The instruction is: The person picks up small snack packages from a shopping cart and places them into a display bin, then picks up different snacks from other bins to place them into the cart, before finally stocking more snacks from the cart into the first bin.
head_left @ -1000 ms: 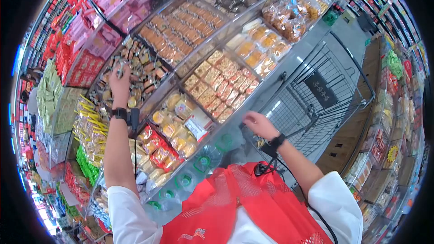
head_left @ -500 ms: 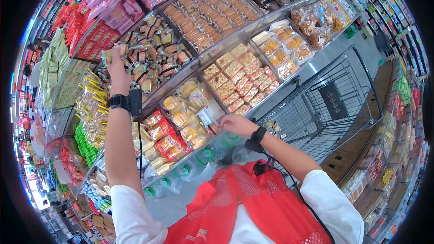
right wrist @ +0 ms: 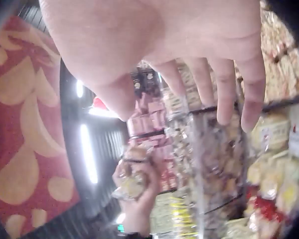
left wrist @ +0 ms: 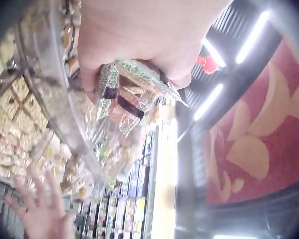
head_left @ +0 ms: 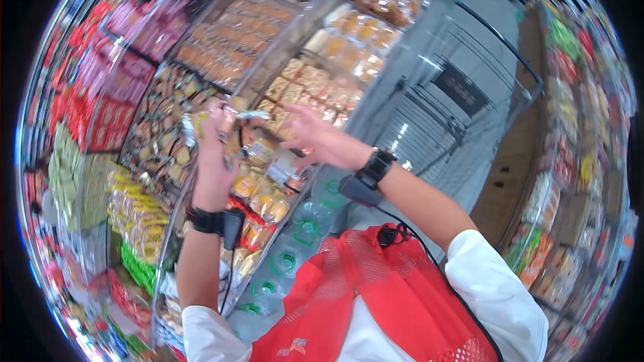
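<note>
My left hand (head_left: 213,157) is raised over the bins and grips several small wrapped snacks (left wrist: 127,97). Their clear wrappers have green patterning and dark bands, and they stick out past the fingers. In the right wrist view the same snacks (right wrist: 132,181) show bunched at the fingertips. Opposite, my right hand (head_left: 318,137) holds nothing; its fingers are spread, with the palm showing in the left wrist view. Below the left hand lies a bin of loose wrapped snacks (head_left: 157,137) of similar look.
Clear dividers part bins of nut-topped squares (head_left: 312,87), yellow packaged cakes (head_left: 251,184) and pink packs (head_left: 144,27). A wire shopping cart (head_left: 429,114) stands to the right. Large bottles with green caps (head_left: 305,231) line the bins' near side. More shelving stands beyond the cart.
The left hand has come up out of the snack bin and moved right, carrying several snacks. The right hand has moved up and left toward it, with fingers spreading. The head view has shifted.
</note>
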The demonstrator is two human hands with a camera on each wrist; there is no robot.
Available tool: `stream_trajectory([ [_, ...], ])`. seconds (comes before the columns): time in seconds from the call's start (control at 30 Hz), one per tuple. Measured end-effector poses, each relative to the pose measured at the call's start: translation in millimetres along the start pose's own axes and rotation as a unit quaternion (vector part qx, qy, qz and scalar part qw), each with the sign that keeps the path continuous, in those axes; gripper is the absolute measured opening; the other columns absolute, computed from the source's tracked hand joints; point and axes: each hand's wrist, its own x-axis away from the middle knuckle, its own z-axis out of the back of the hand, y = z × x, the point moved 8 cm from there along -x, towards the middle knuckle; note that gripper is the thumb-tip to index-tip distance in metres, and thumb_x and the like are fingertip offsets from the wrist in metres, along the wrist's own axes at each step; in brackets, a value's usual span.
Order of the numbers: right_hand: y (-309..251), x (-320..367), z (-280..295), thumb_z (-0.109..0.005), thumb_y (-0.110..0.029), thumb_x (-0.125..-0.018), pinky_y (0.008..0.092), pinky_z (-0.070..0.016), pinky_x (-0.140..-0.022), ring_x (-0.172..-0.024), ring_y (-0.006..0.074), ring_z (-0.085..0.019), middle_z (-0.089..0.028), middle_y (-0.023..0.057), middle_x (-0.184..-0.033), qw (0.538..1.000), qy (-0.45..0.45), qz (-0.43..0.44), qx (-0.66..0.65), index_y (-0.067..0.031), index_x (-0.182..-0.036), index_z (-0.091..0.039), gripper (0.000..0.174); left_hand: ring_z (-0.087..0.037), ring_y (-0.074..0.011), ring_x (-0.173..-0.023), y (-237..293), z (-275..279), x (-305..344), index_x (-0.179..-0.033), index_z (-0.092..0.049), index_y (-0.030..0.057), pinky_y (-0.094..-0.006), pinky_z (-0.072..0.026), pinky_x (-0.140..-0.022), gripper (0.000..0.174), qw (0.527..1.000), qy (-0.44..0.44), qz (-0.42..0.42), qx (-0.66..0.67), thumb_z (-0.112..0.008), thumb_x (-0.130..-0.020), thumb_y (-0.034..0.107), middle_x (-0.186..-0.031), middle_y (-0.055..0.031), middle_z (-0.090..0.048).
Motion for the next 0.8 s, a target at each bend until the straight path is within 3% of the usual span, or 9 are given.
stream_trajectory([
  [0.1,16,46,20,-0.064,-0.063,-0.098,0.0544,-0.0578,-0.093,-0.125,0.0335,-0.060,-0.050,0.0153,-0.142,0.979,0.116,-0.044,-0.163,-0.0213,-0.159,-0.036,0.079,-0.072,-0.0171,-0.099,-78,-75,-3,-0.134,-0.060,0.0047,-0.0305,-0.0583,-0.077,0.039,1.000,0.025,0.001,-0.015,-0.068,-0.103,0.028,-0.114,-0.0063,-0.072],
  [0.2,48,93,89,-0.068,-0.073,-0.090,0.0698,-0.0473,-0.100,-0.121,0.0378,-0.058,-0.051,0.0153,-0.137,0.962,0.137,-0.047,-0.231,-0.0298,-0.157,-0.029,0.089,-0.070,-0.0162,-0.093,-187,-139,4,-0.137,-0.061,0.0080,-0.0296,-0.0584,-0.075,0.039,0.989,-0.103,0.083,-0.058,-0.070,-0.102,0.021,-0.113,-0.0066,-0.072],
  [0.23,57,115,112,-0.070,-0.069,-0.091,0.0633,-0.0532,-0.090,-0.104,0.0316,-0.061,-0.054,0.0090,-0.125,0.954,0.200,-0.037,-0.220,-0.0290,-0.147,-0.041,0.074,-0.069,-0.0201,-0.102,-222,-158,2,-0.133,-0.063,0.0051,-0.0350,-0.0571,-0.085,0.037,0.982,-0.143,0.107,-0.055,-0.072,-0.100,0.020,-0.121,-0.0109,-0.069],
  [0.33,95,172,190,-0.072,-0.064,-0.092,0.0518,-0.0570,-0.078,-0.089,0.0235,-0.062,-0.057,0.0033,-0.115,0.923,0.308,-0.011,-0.232,-0.0286,-0.141,-0.048,0.065,-0.066,-0.0222,-0.108,-325,-207,-10,-0.129,-0.064,0.0020,-0.0381,-0.0551,-0.088,0.037,0.959,-0.202,-0.019,-0.197,-0.074,-0.098,0.021,-0.123,-0.0133,-0.067],
  [0.43,139,212,268,-0.073,-0.049,-0.097,0.0404,-0.0565,-0.073,-0.100,0.0236,-0.064,-0.061,0.0097,-0.120,0.869,0.375,-0.028,-0.320,-0.0169,-0.122,-0.062,0.042,-0.066,-0.0242,-0.109,-430,-243,-13,-0.125,-0.064,-0.0012,-0.0390,-0.0543,-0.089,0.038,0.951,-0.208,-0.070,-0.219,-0.075,-0.097,0.022,-0.125,-0.0163,-0.065],
  [0.53,185,231,335,-0.068,-0.043,-0.099,0.0388,-0.0559,-0.074,-0.091,0.0239,-0.066,-0.067,0.0088,-0.106,0.845,0.412,-0.130,-0.315,-0.0099,-0.115,-0.065,0.037,-0.066,-0.0119,-0.099,-539,-255,-27,-0.128,-0.062,0.0010,-0.0291,-0.0535,-0.083,0.032,0.940,-0.253,0.138,-0.183,-0.069,-0.102,0.017,-0.112,-0.0037,-0.068],
  [0.57,199,231,366,-0.065,-0.041,-0.100,0.0384,-0.0560,-0.075,-0.088,0.0240,-0.067,-0.069,0.0084,-0.102,0.845,0.414,-0.165,-0.295,-0.0078,-0.114,-0.066,0.036,-0.066,-0.0120,-0.100,-548,-266,-26,-0.128,-0.062,0.0010,-0.0286,-0.0529,-0.083,0.033,0.939,-0.210,0.242,-0.123,-0.069,-0.101,0.020,-0.113,-0.0043,-0.068],
  [0.7,292,208,477,-0.060,-0.033,-0.100,0.0437,-0.0531,-0.084,-0.095,0.0263,-0.063,-0.065,0.0120,-0.105,0.808,0.498,-0.164,-0.269,-0.0038,-0.108,-0.064,0.030,-0.066,-0.0123,-0.097,-657,-252,-77,-0.129,-0.060,-0.0007,-0.0297,-0.0531,-0.083,0.040,0.907,-0.282,0.227,-0.218,-0.070,-0.100,0.026,-0.112,-0.0033,-0.069],
  [0.8,363,195,514,-0.057,-0.039,-0.103,0.0410,-0.0548,-0.080,-0.092,0.0225,-0.067,-0.069,0.0102,-0.103,0.778,0.501,-0.145,-0.349,-0.0053,-0.110,-0.066,0.035,-0.045,-0.0390,-0.135,-686,-241,-91,-0.144,-0.052,0.0007,-0.0460,-0.0408,-0.109,0.076,0.831,-0.338,0.236,-0.373,-0.073,-0.091,0.051,-0.147,-0.0281,-0.044],
])
